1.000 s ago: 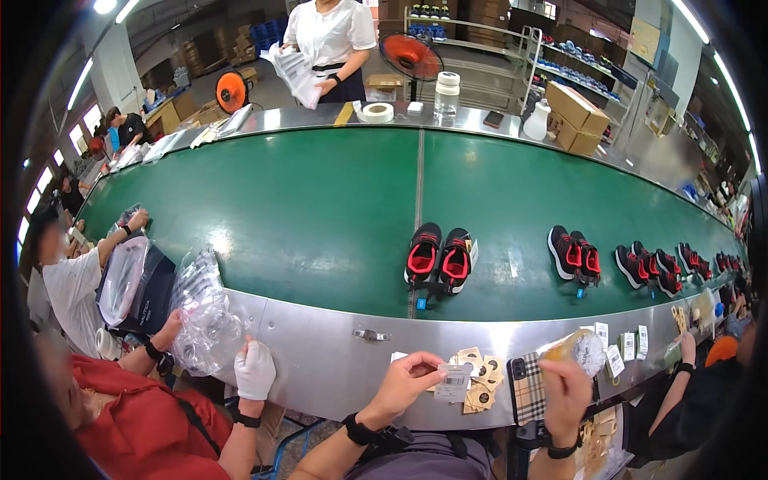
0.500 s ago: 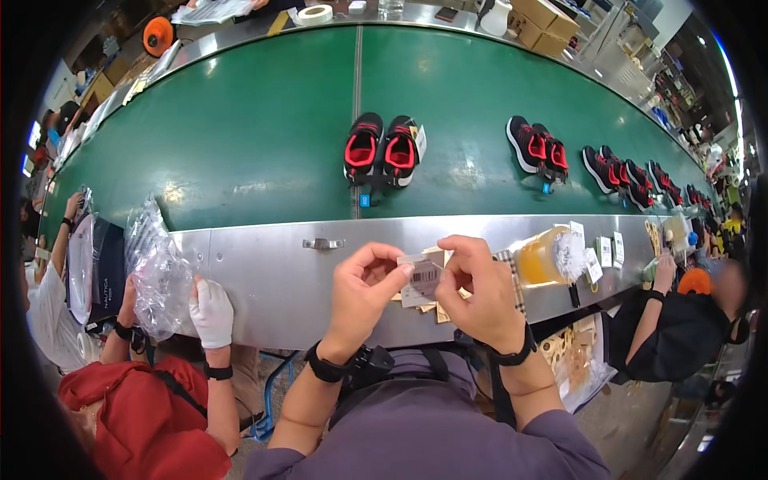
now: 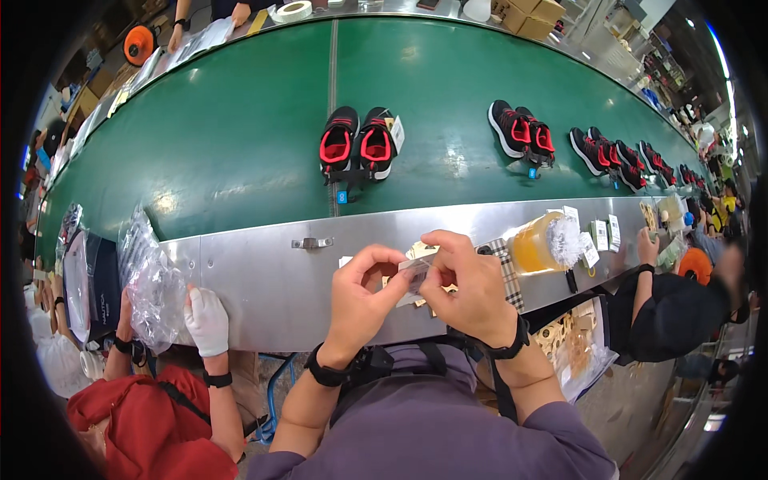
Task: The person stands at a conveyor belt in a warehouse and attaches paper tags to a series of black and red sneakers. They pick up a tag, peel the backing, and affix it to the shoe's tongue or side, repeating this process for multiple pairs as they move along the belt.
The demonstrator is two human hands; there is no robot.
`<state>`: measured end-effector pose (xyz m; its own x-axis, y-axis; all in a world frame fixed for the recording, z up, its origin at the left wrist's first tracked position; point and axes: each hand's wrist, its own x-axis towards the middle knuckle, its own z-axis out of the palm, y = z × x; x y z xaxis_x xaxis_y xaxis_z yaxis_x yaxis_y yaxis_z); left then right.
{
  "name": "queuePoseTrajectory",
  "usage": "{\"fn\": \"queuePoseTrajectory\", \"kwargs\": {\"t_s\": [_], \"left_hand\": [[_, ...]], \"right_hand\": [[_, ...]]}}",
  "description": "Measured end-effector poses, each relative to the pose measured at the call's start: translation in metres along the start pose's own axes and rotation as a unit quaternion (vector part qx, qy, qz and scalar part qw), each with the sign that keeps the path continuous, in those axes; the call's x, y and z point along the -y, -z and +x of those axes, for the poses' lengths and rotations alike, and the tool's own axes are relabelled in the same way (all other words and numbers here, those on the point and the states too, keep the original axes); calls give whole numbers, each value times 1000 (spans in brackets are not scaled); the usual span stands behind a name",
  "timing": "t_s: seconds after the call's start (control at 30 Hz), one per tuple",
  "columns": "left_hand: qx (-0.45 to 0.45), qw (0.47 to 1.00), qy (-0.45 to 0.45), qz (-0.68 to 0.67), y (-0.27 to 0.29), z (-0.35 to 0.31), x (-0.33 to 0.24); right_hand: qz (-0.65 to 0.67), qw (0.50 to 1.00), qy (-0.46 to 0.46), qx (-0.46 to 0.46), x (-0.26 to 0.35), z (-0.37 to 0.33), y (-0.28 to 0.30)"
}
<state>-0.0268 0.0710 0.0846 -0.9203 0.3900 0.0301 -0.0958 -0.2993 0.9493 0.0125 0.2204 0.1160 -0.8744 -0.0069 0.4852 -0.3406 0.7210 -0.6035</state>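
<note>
Between my two hands, above the near metal edge, is a small barcode label (image 3: 415,274), partly see-through and tilted, so its face shows little. My left hand (image 3: 362,298) pinches its left side between thumb and fingertips. The thumb and index finger of my right hand (image 3: 472,292) grip the other side, the remaining fingers curled. Beneath my hands lie beige paper tags (image 3: 422,250), mostly covered by my fingers. Beyond them a pair of black and red shoes (image 3: 342,122) rests on the green belt (image 3: 240,136), with a white hang tag (image 3: 398,134) and a blue tag (image 3: 342,197).
Right of my hands are a plaid cloth (image 3: 506,276), a jar of amber liquid (image 3: 528,250) and white tags (image 3: 599,235). More shoes (image 3: 512,128) line the belt. At left, a person in red (image 3: 152,424), one hand gloved, handles a clear plastic bag (image 3: 152,280). Another person (image 3: 668,316) works at right.
The label has tipped, so its barcode face no longer shows plainly. My right hand has shifted slightly left. The whole view has swung a little, putting the shoes further left.
</note>
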Motion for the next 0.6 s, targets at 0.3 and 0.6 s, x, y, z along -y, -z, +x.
{"fn": "queuePoseTrajectory", "kwargs": {"t_s": [0.3,0.6], "left_hand": [[-27,958,-174,225,-12,0,5],[68,695,-481,531,-10,3,-8]], "right_hand": [[-51,998,11,24,-3,2,5],[190,949,-162,191,-14,8,33]]}}
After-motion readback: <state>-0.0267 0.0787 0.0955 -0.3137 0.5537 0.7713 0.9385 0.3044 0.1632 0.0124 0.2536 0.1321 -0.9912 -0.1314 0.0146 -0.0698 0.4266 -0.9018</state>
